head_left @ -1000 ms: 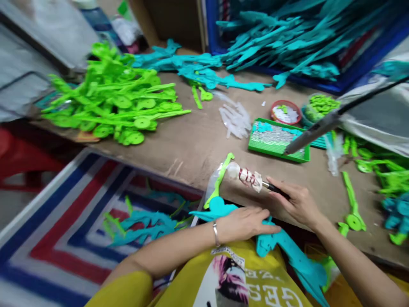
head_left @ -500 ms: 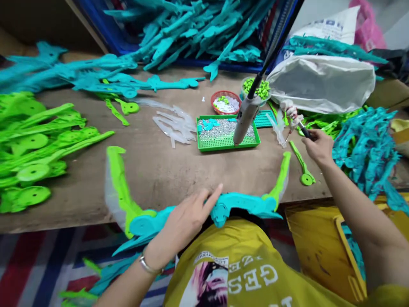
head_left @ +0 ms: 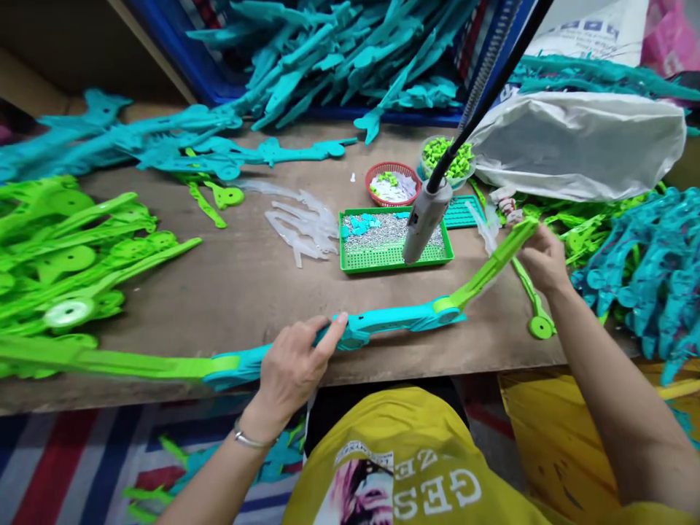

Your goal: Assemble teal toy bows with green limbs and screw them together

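Observation:
My left hand (head_left: 295,357) is wrapped round the middle of a long jointed plastic piece, its thumb lying along the top. This piece has a teal centre section (head_left: 399,322) and a light-green arm at each end. The left green arm (head_left: 142,362) reaches out of view; the right green arm (head_left: 486,268) slants up to my right hand (head_left: 544,259). Those fingers are curled behind the arm's tip, and what they hold is hidden. Just beyond them shows a whitish-red wrapped object (head_left: 507,204). Below the right hand lies a loose green part with a round end (head_left: 541,326).
Green parts (head_left: 65,255) are heaped at left, teal ones (head_left: 645,270) at right. A green tray (head_left: 397,267) holds small metal pieces. Over it hangs a grey tool (head_left: 426,219) on a cable. Behind are a red basket (head_left: 373,195) and a white sack (head_left: 580,182).
The jointed piece has moved up and away from my body, onto the table, and its green arms have swung outward. The black-handled tool seen in my right hand is now hidden.

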